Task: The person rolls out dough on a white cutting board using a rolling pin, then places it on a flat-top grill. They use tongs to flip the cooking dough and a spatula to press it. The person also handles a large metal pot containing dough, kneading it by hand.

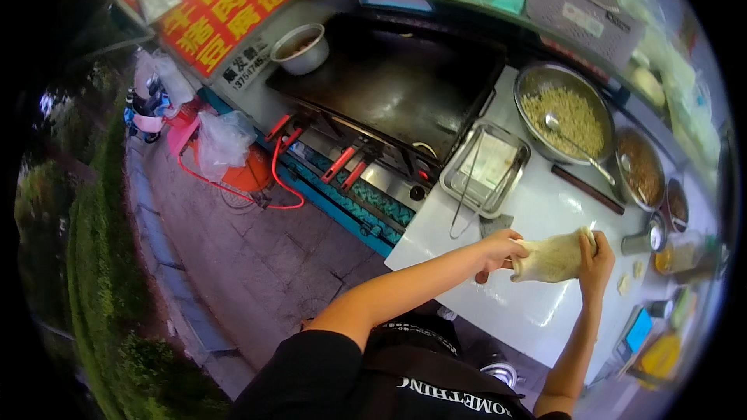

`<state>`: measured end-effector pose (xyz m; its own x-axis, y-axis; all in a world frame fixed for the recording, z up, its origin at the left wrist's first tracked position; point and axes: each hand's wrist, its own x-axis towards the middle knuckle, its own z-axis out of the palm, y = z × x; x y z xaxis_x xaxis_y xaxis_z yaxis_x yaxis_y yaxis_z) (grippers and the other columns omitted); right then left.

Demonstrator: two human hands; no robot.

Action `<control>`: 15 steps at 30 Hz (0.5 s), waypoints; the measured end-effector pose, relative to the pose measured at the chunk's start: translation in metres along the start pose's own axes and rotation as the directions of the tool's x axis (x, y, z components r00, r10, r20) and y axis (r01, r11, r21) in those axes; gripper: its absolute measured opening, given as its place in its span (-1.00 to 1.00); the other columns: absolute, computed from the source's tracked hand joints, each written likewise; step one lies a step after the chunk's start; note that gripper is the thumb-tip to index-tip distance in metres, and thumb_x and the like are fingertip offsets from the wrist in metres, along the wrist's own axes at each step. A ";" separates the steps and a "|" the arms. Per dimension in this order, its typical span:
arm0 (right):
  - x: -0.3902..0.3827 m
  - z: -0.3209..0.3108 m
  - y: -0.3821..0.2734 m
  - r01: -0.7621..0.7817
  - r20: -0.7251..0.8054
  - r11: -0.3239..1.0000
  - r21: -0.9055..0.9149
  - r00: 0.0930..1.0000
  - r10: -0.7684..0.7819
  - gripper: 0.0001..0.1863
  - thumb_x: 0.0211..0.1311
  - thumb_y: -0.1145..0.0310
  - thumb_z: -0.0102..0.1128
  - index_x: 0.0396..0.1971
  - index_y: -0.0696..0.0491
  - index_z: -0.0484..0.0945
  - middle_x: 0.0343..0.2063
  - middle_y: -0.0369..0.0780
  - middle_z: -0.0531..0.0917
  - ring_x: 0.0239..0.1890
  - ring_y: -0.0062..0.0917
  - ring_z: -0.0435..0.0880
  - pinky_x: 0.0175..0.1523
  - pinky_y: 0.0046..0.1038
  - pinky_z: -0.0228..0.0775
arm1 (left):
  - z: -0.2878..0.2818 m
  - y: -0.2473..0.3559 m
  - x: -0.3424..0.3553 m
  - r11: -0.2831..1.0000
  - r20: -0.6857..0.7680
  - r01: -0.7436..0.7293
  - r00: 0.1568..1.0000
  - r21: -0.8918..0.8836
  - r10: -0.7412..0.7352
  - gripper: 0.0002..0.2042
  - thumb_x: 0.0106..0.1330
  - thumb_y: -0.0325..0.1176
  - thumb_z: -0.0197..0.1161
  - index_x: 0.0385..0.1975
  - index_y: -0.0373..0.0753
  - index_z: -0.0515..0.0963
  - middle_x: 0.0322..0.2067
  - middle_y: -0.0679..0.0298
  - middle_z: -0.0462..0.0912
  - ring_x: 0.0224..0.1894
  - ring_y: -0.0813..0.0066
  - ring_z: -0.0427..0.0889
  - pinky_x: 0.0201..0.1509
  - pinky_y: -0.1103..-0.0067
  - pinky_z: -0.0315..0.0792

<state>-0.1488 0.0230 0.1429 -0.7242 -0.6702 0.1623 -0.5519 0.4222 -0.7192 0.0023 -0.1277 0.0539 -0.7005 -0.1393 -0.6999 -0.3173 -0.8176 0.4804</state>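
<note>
A flat, pale sheet of dough [550, 258] is stretched between my two hands, above the white worktop [517, 315]. My left hand [499, 253] pinches its left end, and my right hand [596, 259] grips its right end with the fingers curled over the edge. Just beyond my hands lies a dark rolling stick [587, 189]. Further back is a large steel bowl [520, 115] of chopped pale filling with a spoon in it. To the left of that stands a steel tray [492, 201] with tongs [465, 187] resting across it.
A black griddle [397, 85] fills the back left, with a white pot [300, 49] on its corner. Bowls of brown filling [643, 173] line the right side, near a steel shaker [638, 243]. A phone [639, 330] lies at the right. An orange gas cylinder [250, 174] stands on the ground.
</note>
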 end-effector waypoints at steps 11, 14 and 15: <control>0.168 0.193 -0.210 0.345 0.144 0.935 0.081 0.924 -0.353 -0.68 0.14 0.17 0.25 -0.40 0.18 0.59 -0.54 -0.07 0.61 -0.50 -0.37 0.57 -0.32 -0.39 0.37 | -0.175 0.159 -0.120 0.862 -0.195 -0.404 0.913 -0.307 0.358 -0.52 0.27 -0.58 0.16 0.20 -0.32 0.23 0.06 0.03 0.45 0.02 0.23 0.57 0.07 0.36 0.56; 0.204 0.275 -0.245 0.323 0.203 0.942 0.091 0.920 -0.336 -0.68 0.14 0.16 0.26 -0.41 0.17 0.60 -0.56 -0.09 0.61 -0.51 -0.37 0.59 -0.34 -0.39 0.38 | -0.241 0.200 -0.107 0.821 -0.212 -0.415 0.909 -0.392 0.358 -0.55 0.30 -0.59 0.09 0.20 -0.34 0.23 0.05 0.03 0.45 0.05 0.18 0.55 0.11 0.34 0.53; 0.218 0.301 -0.255 0.321 0.216 0.943 0.093 0.918 -0.334 -0.68 0.13 0.16 0.26 -0.41 0.16 0.60 -0.57 -0.09 0.61 -0.52 -0.37 0.60 -0.34 -0.39 0.38 | -0.259 0.215 -0.103 0.810 -0.233 -0.414 0.909 -0.416 0.345 -0.55 0.30 -0.60 0.08 0.20 -0.34 0.23 0.06 0.03 0.44 0.06 0.17 0.53 0.13 0.34 0.51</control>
<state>-0.0409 -0.4148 0.1584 -0.3910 -0.8877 0.2431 -0.7144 0.1261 -0.6883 0.1720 -0.4341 0.0920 -0.5976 -0.5391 -0.5935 0.2991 -0.8367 0.4588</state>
